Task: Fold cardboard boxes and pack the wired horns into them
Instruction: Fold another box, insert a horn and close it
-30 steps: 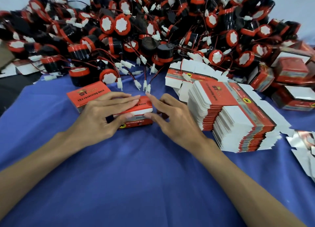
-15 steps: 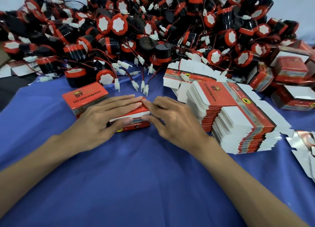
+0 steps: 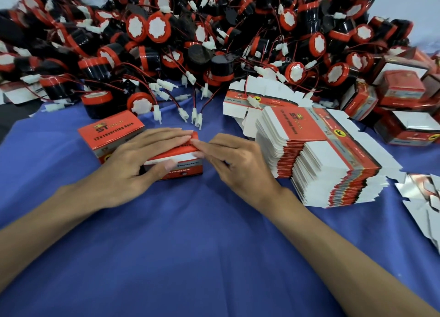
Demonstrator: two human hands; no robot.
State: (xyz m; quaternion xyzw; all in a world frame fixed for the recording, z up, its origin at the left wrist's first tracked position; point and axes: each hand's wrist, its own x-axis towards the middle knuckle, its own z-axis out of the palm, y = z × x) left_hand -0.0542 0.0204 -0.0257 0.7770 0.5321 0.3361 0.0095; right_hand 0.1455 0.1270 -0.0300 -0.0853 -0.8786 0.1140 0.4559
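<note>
Horn pile (image 3: 190,43) behind the box (image 3: 181,168); flat cartons (image 3: 333,169) right — closed box (image 3: 112,131) left.

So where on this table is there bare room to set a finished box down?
Widest: the blue cloth between the two forearms, nearer the camera than the half-closed box. A smaller strip lies left of the closed box. The far side is crowded with the horn pile; the right with the flat carton stack and folded boxes.
</note>
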